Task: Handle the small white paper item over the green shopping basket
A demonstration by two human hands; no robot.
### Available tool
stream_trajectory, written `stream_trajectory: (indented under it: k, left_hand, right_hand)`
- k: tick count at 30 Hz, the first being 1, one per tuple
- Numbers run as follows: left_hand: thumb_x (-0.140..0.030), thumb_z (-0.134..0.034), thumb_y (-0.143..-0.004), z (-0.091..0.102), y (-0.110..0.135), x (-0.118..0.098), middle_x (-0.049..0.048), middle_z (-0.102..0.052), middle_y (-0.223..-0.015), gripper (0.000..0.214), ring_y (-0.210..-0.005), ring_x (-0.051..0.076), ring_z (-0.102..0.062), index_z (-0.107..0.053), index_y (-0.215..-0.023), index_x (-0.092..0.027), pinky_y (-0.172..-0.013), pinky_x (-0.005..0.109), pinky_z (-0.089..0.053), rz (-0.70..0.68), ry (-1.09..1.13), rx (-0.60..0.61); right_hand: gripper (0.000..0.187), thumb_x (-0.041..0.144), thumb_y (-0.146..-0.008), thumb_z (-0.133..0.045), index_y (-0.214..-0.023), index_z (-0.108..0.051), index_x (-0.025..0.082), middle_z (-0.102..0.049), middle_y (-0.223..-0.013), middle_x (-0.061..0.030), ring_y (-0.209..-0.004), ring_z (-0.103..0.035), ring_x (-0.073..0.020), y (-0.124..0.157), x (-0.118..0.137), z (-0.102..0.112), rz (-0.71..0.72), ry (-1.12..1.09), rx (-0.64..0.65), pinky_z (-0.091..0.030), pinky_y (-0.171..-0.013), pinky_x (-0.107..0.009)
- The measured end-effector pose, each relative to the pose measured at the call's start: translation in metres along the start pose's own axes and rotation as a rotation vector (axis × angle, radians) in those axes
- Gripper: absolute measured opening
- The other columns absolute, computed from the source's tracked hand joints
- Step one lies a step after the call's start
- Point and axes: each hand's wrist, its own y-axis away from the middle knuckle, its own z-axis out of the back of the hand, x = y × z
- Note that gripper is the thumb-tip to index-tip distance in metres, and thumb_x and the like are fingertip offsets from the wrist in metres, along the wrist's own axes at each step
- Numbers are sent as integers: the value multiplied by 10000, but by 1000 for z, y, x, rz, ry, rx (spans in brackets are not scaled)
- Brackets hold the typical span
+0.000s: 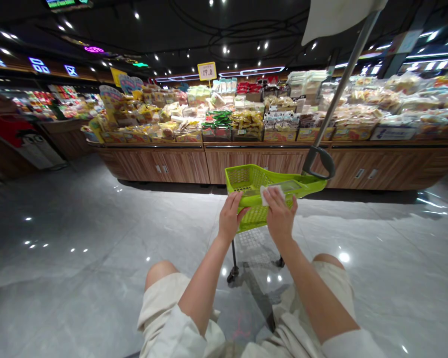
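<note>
A lime-green plastic shopping basket (246,178) on a wheeled frame stands just in front of me on the shiny floor. My left hand (229,215) grips the basket's near rim, fingers curled over the edge. My right hand (280,213) lies on the rim to the right, pressing a small white cloth (266,193) against it. A grey pole with a black loop handle (320,161) rises from the basket's right side toward the upper right. My knees in light shorts show at the bottom.
A long wooden display counter (179,164) piled with packaged foods runs across behind the basket, with a yellow 19.8 price sign (206,70) above. Another shelf stand (30,124) is at the far left. Glossy grey floor (78,238) spreads on the left and right.
</note>
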Motion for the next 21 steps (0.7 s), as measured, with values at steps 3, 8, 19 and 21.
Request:
stream_trajectory:
  k: [3,8,19,21]
  left_hand:
    - [-243,-499,-993,2,1,0,145,-530,-1357,482,-1326,263,-484,-392,-1460,-203,-1114,462,-438,-4,9,17]
    - [-240,-490,-996,7,1,2,143,-523,-1367,483,-1329,256,-479,-391,-1467,-198,-1119,448,-432,-17,29,31]
    - [-309,-540,-993,2,1,2,132,-537,-1343,514,-1319,257,-494,-382,-1476,-234,-1109,445,-440,-17,5,-14]
    - [-250,-498,-998,4,1,1,137,-526,-1360,500,-1328,255,-483,-378,-1482,-222,-1118,447,-431,-14,13,2]
  right_hand:
    - [490,93,-940,-370,-1378,-550,219,-575,-1401,-64,-1343,-505,-177,5,43,-5,101,-94,105,-65,-1240,-431]
    - [571,45,-910,-361,-1430,-492,242,-531,-1446,-50,-1383,-457,-152,3,38,5,254,-130,204,-36,-1248,-429]
    - [489,87,-947,-372,-1370,-551,253,-591,-1386,-41,-1327,-522,-186,2,2,6,19,4,47,-33,-1231,-482]
    - [496,88,-952,-362,-1402,-519,227,-554,-1425,-52,-1350,-496,-165,7,29,1,97,-50,109,-42,-1241,-443]
